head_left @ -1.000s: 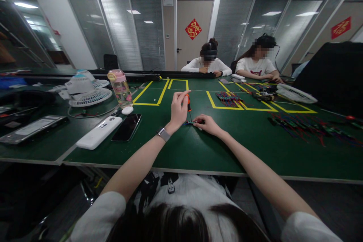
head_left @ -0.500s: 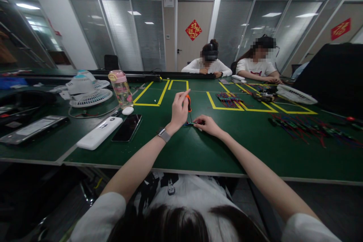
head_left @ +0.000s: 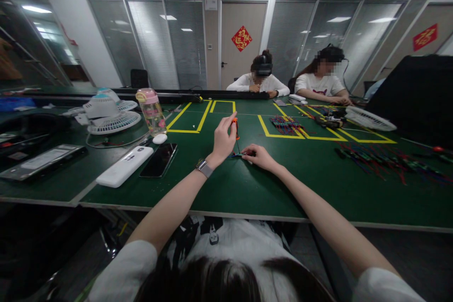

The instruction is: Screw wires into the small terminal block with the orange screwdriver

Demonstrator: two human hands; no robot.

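Observation:
My left hand (head_left: 224,138), with a watch (head_left: 204,168) on its wrist, is closed around the orange and black handle of a screwdriver (head_left: 237,130). The screwdriver stands nearly upright, its thin shaft running down to a small green circuit board (head_left: 238,155) on the table. From the right side, my right hand (head_left: 258,156) pinches the board's end against the green tabletop. Dark bits, perhaps wires, show under its fingers. Whether the tip sits in a screw is too small to tell.
Bundles of boards with red and blue wires (head_left: 286,125) lie ahead right; more wired boards (head_left: 389,160) spread at the right. On the left are a phone (head_left: 158,160), a white power bank (head_left: 124,166), a bottle (head_left: 151,112) and a fan (head_left: 113,122). Two people sit opposite.
My left hand has shifted very slightly on the screwdriver, and the handle looks a little turned. My right hand and the board have hardly moved.

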